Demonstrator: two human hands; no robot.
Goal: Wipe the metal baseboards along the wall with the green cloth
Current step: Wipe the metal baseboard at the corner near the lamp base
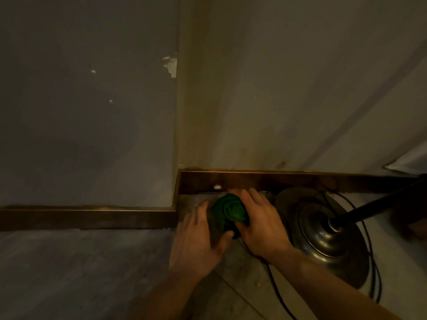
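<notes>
A bunched green cloth [231,210] lies on the floor in front of the recessed metal baseboard [254,181], close to the wall's inner corner. Both hands hold it. My right hand [261,222] covers its right side, fingers reaching toward the baseboard. My left hand [198,236] grips its lower left part with the thumb under the cloth. A second stretch of metal baseboard [87,218] runs along the nearer wall on the left and turns at the corner [176,192].
A round metal lamp base [323,232] with a dark pole [379,206] stands just right of my hands, against the baseboard. Black cable [374,273] loops around it and runs under my right forearm. The wall has chipped paint [171,65]. Grey floor lies left.
</notes>
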